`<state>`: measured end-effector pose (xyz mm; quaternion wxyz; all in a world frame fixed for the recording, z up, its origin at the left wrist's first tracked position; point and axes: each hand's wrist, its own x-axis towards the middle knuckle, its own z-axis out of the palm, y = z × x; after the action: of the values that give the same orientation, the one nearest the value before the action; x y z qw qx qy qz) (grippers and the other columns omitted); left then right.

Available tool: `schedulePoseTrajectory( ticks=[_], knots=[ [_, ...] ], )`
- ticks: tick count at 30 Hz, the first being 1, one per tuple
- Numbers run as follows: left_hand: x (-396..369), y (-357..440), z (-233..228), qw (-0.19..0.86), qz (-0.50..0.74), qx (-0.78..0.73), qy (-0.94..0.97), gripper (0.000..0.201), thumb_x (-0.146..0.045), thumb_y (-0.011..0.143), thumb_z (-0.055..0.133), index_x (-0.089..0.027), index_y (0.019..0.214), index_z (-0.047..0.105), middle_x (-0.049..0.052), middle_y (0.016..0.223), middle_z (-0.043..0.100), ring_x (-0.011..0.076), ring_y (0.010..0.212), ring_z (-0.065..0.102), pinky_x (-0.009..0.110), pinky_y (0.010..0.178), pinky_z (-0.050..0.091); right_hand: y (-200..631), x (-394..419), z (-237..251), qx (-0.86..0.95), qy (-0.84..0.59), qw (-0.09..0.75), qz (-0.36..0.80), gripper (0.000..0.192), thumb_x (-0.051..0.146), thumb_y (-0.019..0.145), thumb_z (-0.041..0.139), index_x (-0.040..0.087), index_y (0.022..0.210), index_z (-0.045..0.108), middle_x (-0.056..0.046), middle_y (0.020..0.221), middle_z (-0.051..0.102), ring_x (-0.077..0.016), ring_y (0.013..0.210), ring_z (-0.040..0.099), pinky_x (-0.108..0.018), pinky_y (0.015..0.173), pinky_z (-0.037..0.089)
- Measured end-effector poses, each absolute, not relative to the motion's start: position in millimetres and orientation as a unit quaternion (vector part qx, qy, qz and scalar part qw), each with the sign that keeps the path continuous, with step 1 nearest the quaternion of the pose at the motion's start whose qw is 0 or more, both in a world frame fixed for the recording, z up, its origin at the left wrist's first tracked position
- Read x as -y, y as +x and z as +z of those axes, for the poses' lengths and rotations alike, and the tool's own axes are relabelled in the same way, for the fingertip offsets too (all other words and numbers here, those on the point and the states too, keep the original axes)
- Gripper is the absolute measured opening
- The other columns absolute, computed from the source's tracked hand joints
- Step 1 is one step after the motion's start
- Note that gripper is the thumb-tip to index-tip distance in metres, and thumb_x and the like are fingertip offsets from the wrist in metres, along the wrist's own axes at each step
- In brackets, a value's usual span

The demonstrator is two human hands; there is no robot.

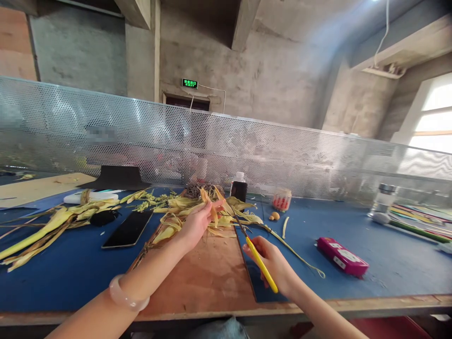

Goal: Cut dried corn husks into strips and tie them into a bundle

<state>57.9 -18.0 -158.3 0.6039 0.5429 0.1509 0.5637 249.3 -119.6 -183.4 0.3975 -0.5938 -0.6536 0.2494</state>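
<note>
Blue table (370, 263), wooden board (208, 278), phone (127, 229), pink case (342, 256)

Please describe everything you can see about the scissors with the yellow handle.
The scissors have a bright yellow handle, plastic by its look, and thin dark blades. The right hand grips the handle, which runs slantwise from the wrist up toward the left. The blades point up and away, with their tips among the dried yellow-green corn husks that the left hand holds. They are lifted above the brown board on the blue table. Whether the blades are open cannot be told.
</note>
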Motion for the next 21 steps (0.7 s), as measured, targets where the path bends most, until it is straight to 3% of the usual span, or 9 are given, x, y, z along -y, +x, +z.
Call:
schedulePoseTrajectory(
  ticks=[5,21],
  knots=[
    [19.9,58.6,-154.9,0.627,0.579,-0.154,0.498,0.023,-0.02,0.088,0.052,-0.008,0.089,0.072,0.016,0.113,0.067,0.0184,0.09,0.066,0.032,0.086,0.052,249.2,119.7,-183.2,0.659,-0.595,0.392,0.242,0.036,0.054,0.081,0.049,0.017,0.08,0.053,0.004,0.058,0.052,-0.0093,0.046,0.042,-0.023,0.043,0.031],
    [15.1,57.8,-156.5,0.634,0.578,-0.158,0.489,0.023,-0.018,0.089,0.049,-0.007,0.087,0.07,0.016,0.104,0.07,0.019,0.086,0.068,0.033,0.086,0.053,253.5,119.9,-178.3,0.679,-0.574,0.376,0.261,0.039,0.056,0.083,0.045,0.021,0.068,0.04,0.008,0.051,0.036,-0.008,0.043,0.038,-0.021,0.04,0.025]
  ],
)
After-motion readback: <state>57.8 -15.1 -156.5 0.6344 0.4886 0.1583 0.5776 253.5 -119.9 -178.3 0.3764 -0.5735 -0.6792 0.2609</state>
